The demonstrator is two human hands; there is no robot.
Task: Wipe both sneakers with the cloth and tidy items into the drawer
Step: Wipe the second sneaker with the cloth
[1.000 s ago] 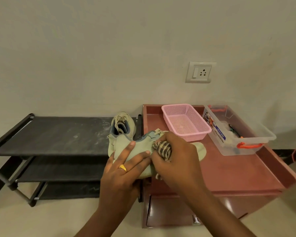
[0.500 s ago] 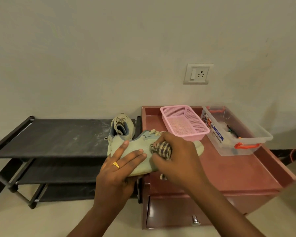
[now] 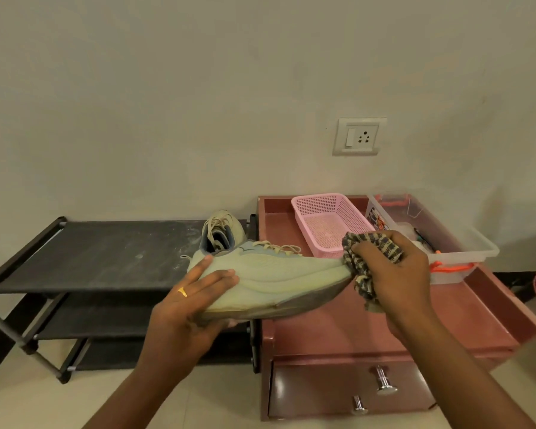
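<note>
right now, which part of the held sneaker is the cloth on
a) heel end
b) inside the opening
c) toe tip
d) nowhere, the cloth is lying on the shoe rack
c: the right hand grips the striped cloth against the toe tip of the sneaker, while the left hand holds the heel end.

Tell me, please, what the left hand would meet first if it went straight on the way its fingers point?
The left hand grips the sneaker; beyond its laces, probably the pink basket, though depth is unclear.
</note>
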